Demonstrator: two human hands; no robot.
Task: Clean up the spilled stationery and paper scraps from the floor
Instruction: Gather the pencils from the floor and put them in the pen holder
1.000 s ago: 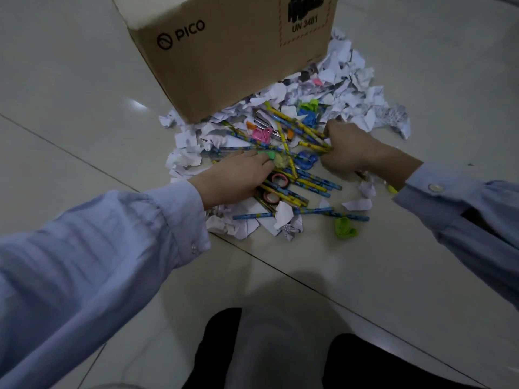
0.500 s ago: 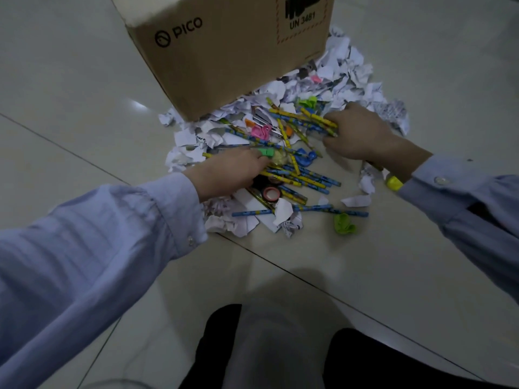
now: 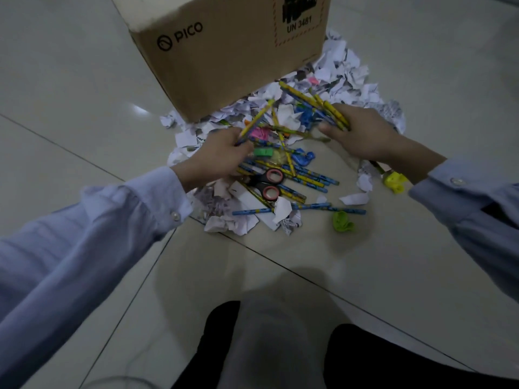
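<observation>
A heap of torn white paper scraps (image 3: 233,220) and stationery lies on the tiled floor in front of a cardboard box (image 3: 224,51). My left hand (image 3: 222,155) grips a yellow and blue pencil (image 3: 257,120), lifted at a slant over the heap. My right hand (image 3: 362,133) grips a bundle of several pencils (image 3: 317,101) above the pile's right side. More pencils (image 3: 306,178) lie loose in the middle beside black scissors with red-rimmed handles (image 3: 266,183).
Small coloured crumpled bits lie around: a green one (image 3: 342,220), a yellow one (image 3: 394,182), blue ones (image 3: 303,157) and a pink one (image 3: 259,133). My dark shoes (image 3: 393,357) stand at the bottom. Bare tiles (image 3: 70,94) spread to the left and right.
Both hands have risen from the heap with pencils in them. The left hand's pencil now tilts up, the scissors below it are uncovered, and the right hand's bundle has moved up toward the box.
</observation>
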